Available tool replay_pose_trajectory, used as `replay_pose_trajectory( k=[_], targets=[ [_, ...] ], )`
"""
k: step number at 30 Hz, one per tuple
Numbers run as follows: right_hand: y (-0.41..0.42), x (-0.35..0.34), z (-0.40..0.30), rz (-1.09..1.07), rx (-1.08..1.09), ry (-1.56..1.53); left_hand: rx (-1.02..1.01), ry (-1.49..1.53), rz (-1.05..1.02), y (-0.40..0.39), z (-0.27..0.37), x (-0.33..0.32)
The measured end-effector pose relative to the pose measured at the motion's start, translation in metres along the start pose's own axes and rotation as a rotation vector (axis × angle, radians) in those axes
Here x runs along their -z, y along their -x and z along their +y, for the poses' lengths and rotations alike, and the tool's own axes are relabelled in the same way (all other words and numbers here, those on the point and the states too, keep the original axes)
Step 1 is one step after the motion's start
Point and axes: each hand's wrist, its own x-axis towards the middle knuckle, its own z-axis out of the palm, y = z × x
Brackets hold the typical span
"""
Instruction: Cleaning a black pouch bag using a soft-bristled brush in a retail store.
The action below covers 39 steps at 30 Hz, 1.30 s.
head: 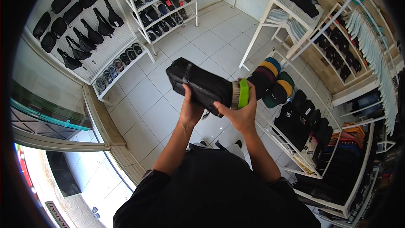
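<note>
A black zippered fabric bag [202, 85] is held up at chest height in front of me. My left hand [190, 107] grips its lower side, with the thumb lying on the face near a small round badge. At the bag's right end my right hand [242, 110] holds a brush with a green back [243, 93] and pale bristles, which touch or nearly touch the bag's end. The right thumb rests against the bag's lower edge. A small cord or zip pull dangles below the bag.
Black bags [90, 31] hang on a white mesh wall panel at the left, above a low rack of sandals [118, 65]. A white shelf unit [171, 4] stands behind. Caps [275, 93] and folded clothes fill a white metal rack [278, 129] close on the right. A glass door frame is lower left.
</note>
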Motion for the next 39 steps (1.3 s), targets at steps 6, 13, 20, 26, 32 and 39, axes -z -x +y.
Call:
replay_pose_trajectory(
  k=[6,13,20,26,32,39],
  targets=[
    [-0.023,0.052,-0.005,-0.105,0.153,0.359,-0.567,-0.872,0.450,0.010,0.009,0.028],
    [-0.039,0.091,-0.016,-0.462,0.075,0.410,-0.367,-1.716,-0.407,-0.002,0.018,-0.079],
    [-0.060,0.166,0.007,-0.419,0.201,0.301,-0.545,-1.650,-0.112,-0.008,-0.027,-0.103],
    [-0.064,0.156,-0.022,-0.446,0.623,0.538,-0.768,-1.915,0.001,-0.011,-0.063,-0.125],
    [-0.068,0.196,-0.012,-0.606,0.565,0.467,-0.881,-1.952,0.145,-0.002,-0.078,-0.137],
    [-0.063,0.201,-0.032,-0.665,0.607,0.338,-0.785,-1.826,0.259,0.017,-0.107,-0.151]
  ],
)
